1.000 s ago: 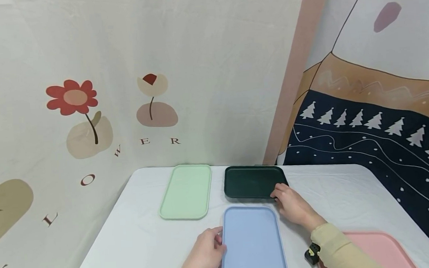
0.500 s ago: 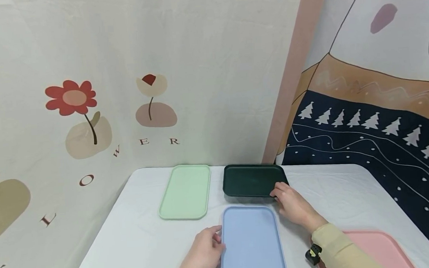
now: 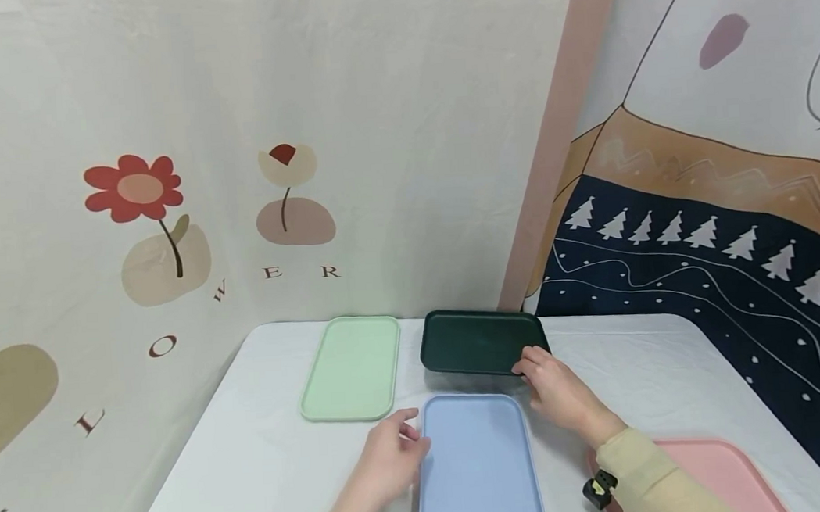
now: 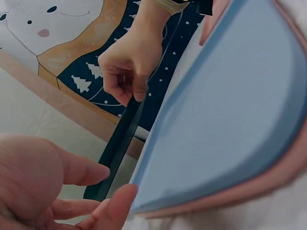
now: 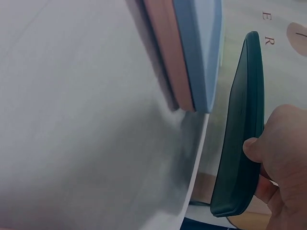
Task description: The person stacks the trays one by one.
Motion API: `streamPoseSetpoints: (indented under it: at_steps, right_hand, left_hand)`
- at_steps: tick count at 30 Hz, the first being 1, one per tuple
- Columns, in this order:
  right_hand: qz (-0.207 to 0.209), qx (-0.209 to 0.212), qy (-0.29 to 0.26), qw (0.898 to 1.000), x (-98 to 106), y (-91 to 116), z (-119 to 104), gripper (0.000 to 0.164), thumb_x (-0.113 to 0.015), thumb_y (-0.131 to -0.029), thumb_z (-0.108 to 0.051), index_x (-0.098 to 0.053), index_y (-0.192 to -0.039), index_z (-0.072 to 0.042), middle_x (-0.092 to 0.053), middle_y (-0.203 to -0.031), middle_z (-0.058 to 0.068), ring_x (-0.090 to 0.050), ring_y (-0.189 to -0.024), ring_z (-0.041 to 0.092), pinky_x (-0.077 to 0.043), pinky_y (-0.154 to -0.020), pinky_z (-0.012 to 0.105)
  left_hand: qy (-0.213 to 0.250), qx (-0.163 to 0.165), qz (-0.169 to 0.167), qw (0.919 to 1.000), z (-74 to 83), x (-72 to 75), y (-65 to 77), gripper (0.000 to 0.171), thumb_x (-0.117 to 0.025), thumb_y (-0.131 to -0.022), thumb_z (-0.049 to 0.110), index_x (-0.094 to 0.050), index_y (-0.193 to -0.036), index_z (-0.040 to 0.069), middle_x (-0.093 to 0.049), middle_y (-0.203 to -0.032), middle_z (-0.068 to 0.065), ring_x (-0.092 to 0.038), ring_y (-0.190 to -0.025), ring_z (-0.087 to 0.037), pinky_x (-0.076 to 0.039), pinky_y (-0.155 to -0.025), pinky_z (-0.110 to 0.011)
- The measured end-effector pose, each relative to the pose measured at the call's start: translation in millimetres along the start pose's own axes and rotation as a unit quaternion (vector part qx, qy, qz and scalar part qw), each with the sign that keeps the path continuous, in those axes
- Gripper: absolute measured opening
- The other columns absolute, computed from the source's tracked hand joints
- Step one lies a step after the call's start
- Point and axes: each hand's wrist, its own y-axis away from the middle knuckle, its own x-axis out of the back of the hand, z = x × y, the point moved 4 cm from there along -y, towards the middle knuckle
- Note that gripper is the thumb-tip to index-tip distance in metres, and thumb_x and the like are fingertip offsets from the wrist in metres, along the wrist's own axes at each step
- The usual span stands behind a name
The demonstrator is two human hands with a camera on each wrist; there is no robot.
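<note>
My right hand [image 3: 559,392] pinches the near right corner of a dark green rectangular tray [image 3: 479,342], thumb on its rim in the right wrist view. The dark green tray is lifted off the table, a shadow under its near edge. A light blue tray [image 3: 475,463] lies in front, stacked on a pink tray [image 5: 165,52] that shows beneath it in the wrist views. My left hand [image 3: 387,457] is at the blue tray's left edge, fingers loosely bent and holding nothing; whether it touches the rim I cannot tell.
A light green tray [image 3: 352,367] lies at the back left of the white-covered table [image 3: 253,453]. Another pink tray [image 3: 719,468] lies at the front right, partly under my right sleeve. Printed cloths [image 3: 388,132] hang behind the table.
The dark green tray has risen slightly and shifted left in my right hand. My left hand has moved forward along the blue tray's edge, its fingers spreading a little.
</note>
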Motion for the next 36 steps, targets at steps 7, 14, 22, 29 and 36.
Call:
streamPoseSetpoints:
  at_steps: [7,14,22,29,36]
  right_hand:
    - [0.006,-0.007,-0.002,1.0,6.9,-2.6,-9.7,0.035,-0.076,-0.071,0.021,-0.075,-0.1,0.001,-0.057,-0.093,-0.001,-0.057,-0.091,0.015,-0.059,-0.079,0.032]
    - [0.028,0.015,0.002,1.0,15.3,-4.2,-21.5,0.031,-0.076,-0.074,0.02,-0.075,-0.098,0.001,-0.057,-0.092,0.0,-0.056,-0.089,0.015,-0.059,-0.076,0.03]
    - [0.037,0.038,-0.012,0.999,22.7,-5.6,-36.0,0.034,-0.077,-0.071,0.022,-0.075,-0.097,0.001,-0.059,-0.091,0.001,-0.056,-0.088,0.014,-0.058,-0.074,0.028]
    - [0.05,0.047,-0.017,0.997,24.1,-5.1,-47.0,0.034,-0.077,-0.069,0.024,-0.074,-0.095,0.002,-0.058,-0.088,0.002,-0.054,-0.085,0.013,-0.057,-0.071,0.029]
    - [0.064,0.059,-0.004,0.996,25.1,-6.0,-58.9,0.032,-0.077,-0.07,0.023,-0.074,-0.094,0.001,-0.056,-0.087,0.001,-0.055,-0.084,0.015,-0.057,-0.069,0.028]
  left_hand:
    - [0.082,0.022,0.014,0.9963,7.8,-4.6,-16.7,0.059,-0.073,-0.098,0.013,-0.048,-0.145,-0.014,-0.062,-0.106,-0.013,-0.071,-0.088,-0.03,-0.064,-0.058,-0.039]
    - [0.161,0.041,0.057,0.9845,12.1,-13.0,-27.3,0.07,-0.073,-0.101,0.024,-0.04,-0.151,-0.013,-0.065,-0.121,-0.018,-0.072,-0.103,-0.037,-0.065,-0.066,-0.042]
    - [0.326,0.044,0.075,0.9413,14.7,-30.8,-40.1,0.068,-0.069,-0.105,0.028,-0.036,-0.151,-0.01,-0.056,-0.142,-0.029,-0.069,-0.117,-0.037,-0.064,-0.084,-0.045]
    - [0.403,0.027,0.107,0.9084,18.2,-39.1,-46.9,0.048,-0.061,-0.109,0.02,-0.038,-0.142,-0.007,-0.054,-0.141,-0.027,-0.066,-0.122,-0.039,-0.061,-0.092,-0.044]
    - [0.431,0.024,0.142,0.8908,21.7,-40.1,-47.1,0.039,-0.057,-0.111,0.017,-0.041,-0.14,-0.004,-0.058,-0.134,-0.023,-0.066,-0.118,-0.034,-0.06,-0.094,-0.046]
